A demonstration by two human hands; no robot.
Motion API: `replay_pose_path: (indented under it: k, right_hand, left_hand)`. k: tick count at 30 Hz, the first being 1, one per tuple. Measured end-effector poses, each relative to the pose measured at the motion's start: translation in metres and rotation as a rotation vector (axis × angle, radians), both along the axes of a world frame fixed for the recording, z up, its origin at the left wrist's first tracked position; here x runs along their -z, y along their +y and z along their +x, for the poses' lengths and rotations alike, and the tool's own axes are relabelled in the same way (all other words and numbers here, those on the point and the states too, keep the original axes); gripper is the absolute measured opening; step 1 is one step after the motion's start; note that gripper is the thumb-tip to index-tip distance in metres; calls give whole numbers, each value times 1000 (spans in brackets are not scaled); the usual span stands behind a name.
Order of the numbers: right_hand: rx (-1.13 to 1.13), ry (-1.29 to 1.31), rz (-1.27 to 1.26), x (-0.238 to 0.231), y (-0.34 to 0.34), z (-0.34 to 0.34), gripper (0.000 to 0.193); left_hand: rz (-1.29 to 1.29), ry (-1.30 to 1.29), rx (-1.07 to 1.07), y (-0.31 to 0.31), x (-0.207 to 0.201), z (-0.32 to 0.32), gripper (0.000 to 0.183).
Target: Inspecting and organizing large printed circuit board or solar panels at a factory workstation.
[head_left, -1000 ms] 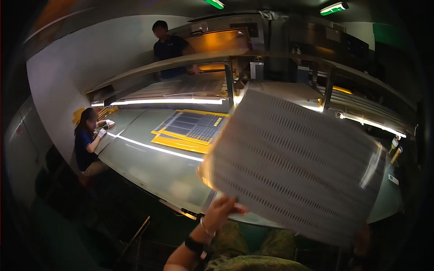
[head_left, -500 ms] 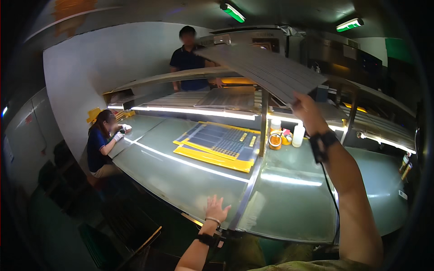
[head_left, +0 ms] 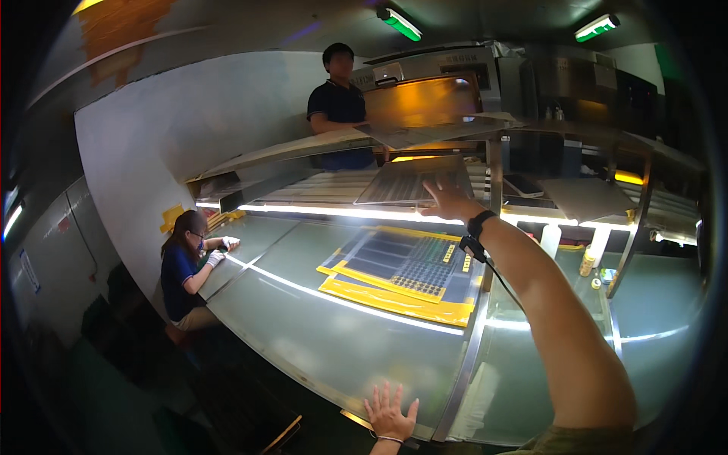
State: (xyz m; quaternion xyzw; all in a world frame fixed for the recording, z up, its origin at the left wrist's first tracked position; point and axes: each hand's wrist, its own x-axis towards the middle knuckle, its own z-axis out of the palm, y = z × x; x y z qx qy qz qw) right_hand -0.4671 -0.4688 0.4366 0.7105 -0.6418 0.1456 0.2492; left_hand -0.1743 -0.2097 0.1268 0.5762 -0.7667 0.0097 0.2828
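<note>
My left hand (head_left: 392,411) lies on the near edge of the grey-green tabletop (head_left: 326,326), its fingers spread. Reaching up to the shelf, my right hand (head_left: 449,200) has its fingers apart and holds nothing. It is in front of a thin, see-through grey sheet (head_left: 402,180) on the lower shelf; whether it touches the sheet I cannot tell. A flat grey panel (head_left: 436,134) rests on the upper shelf board above. Below my right forearm, yellow-edged film sheets (head_left: 394,265) with dark patterns lie stacked on the table.
White bottles (head_left: 550,240) and small jars (head_left: 587,262) stand right of the metal post (head_left: 495,167). At the far left a gloved person (head_left: 187,262) works at the table. Another person (head_left: 337,102) stands behind the shelf. Bright tube lights (head_left: 341,214) run under the lower shelf.
My right hand has let go of the grey panel, which now lies on the upper shelf, and has come down to the lower shelf. My left hand stays on the table. The view has shifted.
</note>
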Motion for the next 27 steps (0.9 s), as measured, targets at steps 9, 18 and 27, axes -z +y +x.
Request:
replay_pose_path:
  k: [9,18,27]
  right_hand:
    - [74,84,-116,46,-22,-17,17]
    - [-267,2,-276,103,250,12,40]
    - [-457,-103,70,244,384,31,33]
  left_hand:
    - [25,-31,36,-1,-2,-1,49]
    - [724,1380,553,-19,-36,56,86]
    - [1267,1799,525,44,-43,67,71]
